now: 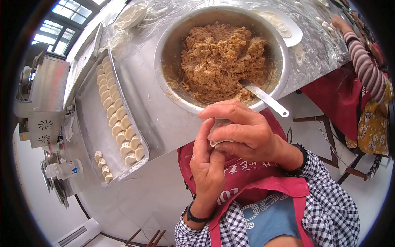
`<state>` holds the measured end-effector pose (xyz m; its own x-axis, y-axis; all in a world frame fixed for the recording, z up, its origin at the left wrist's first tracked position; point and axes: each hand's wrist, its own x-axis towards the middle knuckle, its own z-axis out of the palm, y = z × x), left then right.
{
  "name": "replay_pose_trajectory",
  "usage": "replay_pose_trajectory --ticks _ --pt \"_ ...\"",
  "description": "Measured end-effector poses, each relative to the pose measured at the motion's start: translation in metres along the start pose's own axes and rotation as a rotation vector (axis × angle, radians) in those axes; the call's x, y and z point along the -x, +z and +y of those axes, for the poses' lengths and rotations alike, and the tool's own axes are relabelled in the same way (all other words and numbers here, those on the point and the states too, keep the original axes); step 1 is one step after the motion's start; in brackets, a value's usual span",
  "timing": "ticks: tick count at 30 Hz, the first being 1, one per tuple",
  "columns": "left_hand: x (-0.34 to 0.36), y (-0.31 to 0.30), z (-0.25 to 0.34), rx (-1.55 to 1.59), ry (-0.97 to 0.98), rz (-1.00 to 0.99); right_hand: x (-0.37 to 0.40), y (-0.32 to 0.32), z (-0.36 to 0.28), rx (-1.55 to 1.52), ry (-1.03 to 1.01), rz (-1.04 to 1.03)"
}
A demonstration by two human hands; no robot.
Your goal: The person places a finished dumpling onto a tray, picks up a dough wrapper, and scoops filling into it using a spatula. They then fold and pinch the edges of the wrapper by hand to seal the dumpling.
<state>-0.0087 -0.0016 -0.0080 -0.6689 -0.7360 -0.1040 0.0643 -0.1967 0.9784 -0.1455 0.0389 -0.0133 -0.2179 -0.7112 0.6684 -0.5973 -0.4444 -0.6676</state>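
A pale dough dumpling (pixel 215 143) is pinched between my two hands in front of the apron, mostly covered by fingers. My left hand (pixel 204 164) closes on it from below left, thumb and forefinger pressed near its edge. From the right, my right hand (pixel 242 131) curls its fingers over the same dumpling. Just beyond my hands stands a large metal bowl (pixel 159 70) of brown minced filling (pixel 222 57). A flat metal spreader (pixel 269 100) leans in the filling, its handle over the near rim.
Left of the bowl, a metal tray (pixel 92 127) carries rows of folded dumplings (pixel 119 111). A white plate (pixel 294 36) with round wrappers (pixel 276 24) sits behind the bowl's right side. Another person's hand (pixel 340 24) is at the floury table's far right. A stool (pixel 329 140) stands below.
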Motion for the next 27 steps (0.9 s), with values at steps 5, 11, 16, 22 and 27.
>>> replay_pose_trajectory --ticks 5,11,16,22,27 --pt "0.0 0.0 0.0 0.025 -0.008 -0.003 0.002 0.0 -0.001 -0.046 0.048 -0.005" --pt "-0.002 0.001 0.01 0.292 -0.174 -0.062 0.007 -0.001 0.001 -0.151 0.11 0.051" --pt "-0.001 -0.004 0.004 0.583 -0.157 -0.124 0.005 -0.002 0.001 -0.131 0.082 0.059" --pt "-0.003 -0.004 0.003 0.611 -0.18 -0.119 0.003 -0.002 -0.002 -0.134 0.098 0.06" --pt "-0.004 -0.005 0.003 0.6 -0.196 -0.099 0.004 0.0 0.002 -0.114 0.046 0.034"
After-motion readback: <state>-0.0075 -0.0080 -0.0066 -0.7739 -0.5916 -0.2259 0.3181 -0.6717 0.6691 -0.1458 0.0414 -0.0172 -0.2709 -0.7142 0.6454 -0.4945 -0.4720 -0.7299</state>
